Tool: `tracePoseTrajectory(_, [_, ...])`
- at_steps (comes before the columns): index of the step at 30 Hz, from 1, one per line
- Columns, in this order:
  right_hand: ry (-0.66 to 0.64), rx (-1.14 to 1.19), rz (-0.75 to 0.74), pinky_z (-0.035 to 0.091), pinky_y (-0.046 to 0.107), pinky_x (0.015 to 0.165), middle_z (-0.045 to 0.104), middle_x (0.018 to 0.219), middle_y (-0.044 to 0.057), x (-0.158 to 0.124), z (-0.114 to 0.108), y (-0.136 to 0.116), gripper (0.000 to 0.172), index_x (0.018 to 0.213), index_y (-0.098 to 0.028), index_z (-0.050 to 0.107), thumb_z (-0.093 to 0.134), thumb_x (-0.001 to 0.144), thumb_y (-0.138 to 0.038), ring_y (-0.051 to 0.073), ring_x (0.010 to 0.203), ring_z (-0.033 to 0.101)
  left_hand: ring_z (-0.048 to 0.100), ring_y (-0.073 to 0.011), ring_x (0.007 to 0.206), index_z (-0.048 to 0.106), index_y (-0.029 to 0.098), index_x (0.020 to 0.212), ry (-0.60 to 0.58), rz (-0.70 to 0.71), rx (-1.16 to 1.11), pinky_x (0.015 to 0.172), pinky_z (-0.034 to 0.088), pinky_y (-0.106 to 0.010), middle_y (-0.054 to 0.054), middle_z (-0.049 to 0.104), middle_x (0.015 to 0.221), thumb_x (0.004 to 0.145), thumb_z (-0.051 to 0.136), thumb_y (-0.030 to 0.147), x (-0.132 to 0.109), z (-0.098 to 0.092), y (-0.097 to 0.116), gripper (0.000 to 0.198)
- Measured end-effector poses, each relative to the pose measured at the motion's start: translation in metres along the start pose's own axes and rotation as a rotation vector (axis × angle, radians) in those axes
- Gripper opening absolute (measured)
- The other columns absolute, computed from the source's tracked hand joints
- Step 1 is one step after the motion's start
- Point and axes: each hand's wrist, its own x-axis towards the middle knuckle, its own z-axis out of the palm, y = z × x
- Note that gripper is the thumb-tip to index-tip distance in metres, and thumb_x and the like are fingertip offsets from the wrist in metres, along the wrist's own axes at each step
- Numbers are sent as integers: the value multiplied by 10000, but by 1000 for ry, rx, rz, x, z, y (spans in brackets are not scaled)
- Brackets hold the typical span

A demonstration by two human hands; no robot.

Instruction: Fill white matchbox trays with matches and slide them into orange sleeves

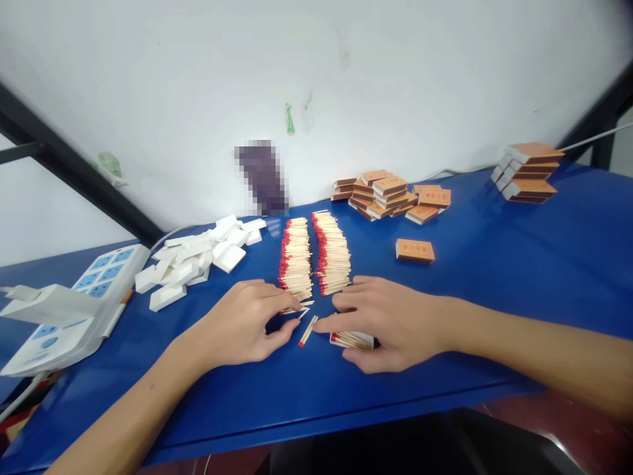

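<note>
Two rows of red-tipped matches [316, 257] lie on the blue table [519, 284]. My left hand [242, 323] rests at the near end of the left row, fingers curled and pinching a few loose matches [299, 307]. My right hand [390, 320] covers a small white tray filled with matches [352, 340], its thumb under the tray and its index finger stretched toward two loose matches [307, 331] lying between the hands.
A heap of white inner trays [198, 257] lies at the left. Orange matchbox sleeves are piled at the back [390, 194], one lies alone [414, 250], and a stack stands far right [529, 173]. A white power strip [74, 307] sits at the left edge.
</note>
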Motion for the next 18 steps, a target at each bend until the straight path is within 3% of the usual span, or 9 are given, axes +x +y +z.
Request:
tracePoseTrajectory(8, [1, -6, 5, 345, 329, 706, 605, 855, 30, 0, 0, -1, 468, 1375, -216, 588, 524, 945, -389, 170, 704, 507, 683, -177, 711, 726, 206, 1002, -5, 32, -21, 678, 487, -319, -6, 732, 810, 945, 564, 238, 0, 0, -1, 175])
tracePoseTrajectory(18, [-18, 24, 40, 419, 380, 788, 696, 978, 82, 2, -1, -2, 558, 1427, -151, 535, 559, 918, -379, 232, 862, 621, 669, -178, 679, 727, 197, 994, 7, 53, -24, 674, 480, -325, -7, 721, 772, 943, 565, 226, 2, 0, 0, 172])
